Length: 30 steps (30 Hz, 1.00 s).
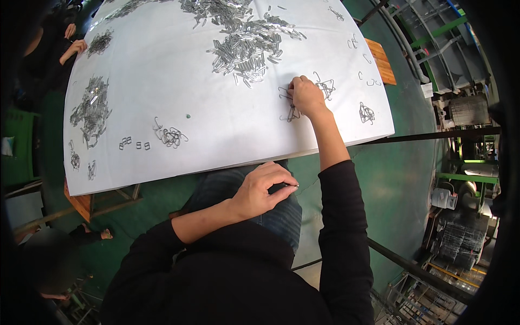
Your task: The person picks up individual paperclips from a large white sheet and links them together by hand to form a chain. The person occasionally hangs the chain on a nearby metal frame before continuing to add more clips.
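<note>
Head view: right hand (307,95), bunched, sits over bent wire hooks (327,89) at one o'clock, apparently laid within easy reach; left hand (260,187) curls pinched above the lap (281,221). Cannot tell what either grasps.

Right hand (307,96) among bent wires (293,114), white table (233,124), left hand (261,186) above lap (290,216), metal pile (246,53) beyond

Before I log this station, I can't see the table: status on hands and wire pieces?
Left hand over lap, curled, contents unclear. Right hand among bent wire pieces, grip hidden. Larger metal-piece pile beyond, apart from both hands.
</note>
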Tool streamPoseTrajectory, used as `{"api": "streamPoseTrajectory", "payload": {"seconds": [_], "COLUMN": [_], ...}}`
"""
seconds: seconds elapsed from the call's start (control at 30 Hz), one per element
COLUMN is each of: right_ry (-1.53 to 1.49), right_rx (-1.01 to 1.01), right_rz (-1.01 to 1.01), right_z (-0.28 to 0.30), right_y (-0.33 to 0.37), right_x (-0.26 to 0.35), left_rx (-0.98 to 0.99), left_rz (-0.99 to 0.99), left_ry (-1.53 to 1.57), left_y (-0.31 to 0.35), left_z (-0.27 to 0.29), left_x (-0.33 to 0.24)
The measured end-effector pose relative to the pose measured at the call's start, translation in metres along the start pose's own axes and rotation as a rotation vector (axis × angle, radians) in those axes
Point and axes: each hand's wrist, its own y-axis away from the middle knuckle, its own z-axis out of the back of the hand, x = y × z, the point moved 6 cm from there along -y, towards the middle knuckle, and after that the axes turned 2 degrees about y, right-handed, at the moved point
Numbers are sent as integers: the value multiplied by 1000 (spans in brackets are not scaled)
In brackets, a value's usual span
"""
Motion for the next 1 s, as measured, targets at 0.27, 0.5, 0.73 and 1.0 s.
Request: {"api": "streamPoseTrajectory", "payload": {"seconds": [0.27,0.5,0.73,1.0], "right_ry": [-733,-1364,-1464,-1300], "right_rx": [-137,-188,-384,-578], "right_rz": [-49,-259,-269,-331], "right_z": [25,42,39,33], "right_y": [43,181,236,242], "right_x": [-1,17,39,42], "left_rx": [-90,-112,-121,-147], "left_rz": [-42,-62,-28,-11], "left_ry": [-33,-53,-33,-31], "left_y": [0,-2,-1,-2], "left_z": [4,5,7,7], "left_x": [-2,-1,-7,-11]}}
